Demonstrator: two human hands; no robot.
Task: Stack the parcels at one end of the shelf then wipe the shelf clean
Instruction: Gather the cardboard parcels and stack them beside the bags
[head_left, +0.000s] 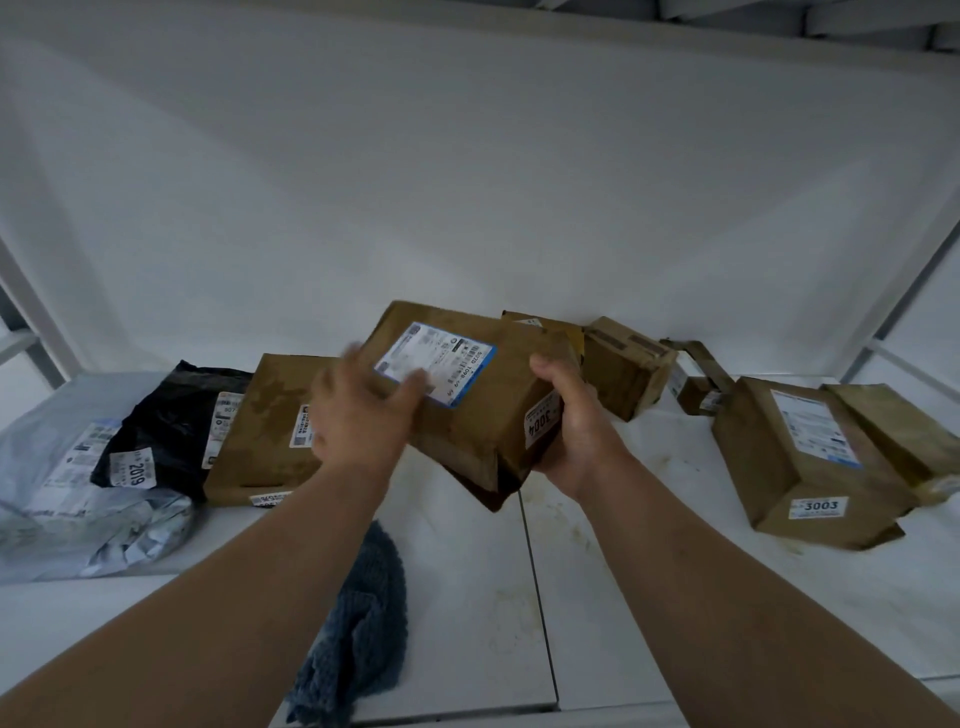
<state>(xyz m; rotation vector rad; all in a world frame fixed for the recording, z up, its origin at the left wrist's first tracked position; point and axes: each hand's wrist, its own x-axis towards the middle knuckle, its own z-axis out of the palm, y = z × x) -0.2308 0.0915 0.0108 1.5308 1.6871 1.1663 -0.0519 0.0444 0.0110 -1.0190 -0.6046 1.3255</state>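
A brown parcel (498, 384) with a blue-edged label and a "3004" sticker is held tilted above the white shelf (649, 545) at the middle. My right hand (571, 415) grips its right end. My left hand (358, 410) lies on its left top face, fingers spread over the label. To the left lie a flat brown parcel (265, 436), a black bag parcel (171, 426) marked 2019 and a grey bag parcel (62, 499). On the right stand a brown parcel (795, 462) marked 3003, another (904, 436) beside it and smaller brown parcels (623, 364) at the back.
A blue cloth (358, 629) lies crumpled on the shelf's front edge under my left forearm. The shelf surface shows brownish stains around the middle seam (535, 582). White uprights (904, 291) frame both ends, and a white back wall closes the shelf.
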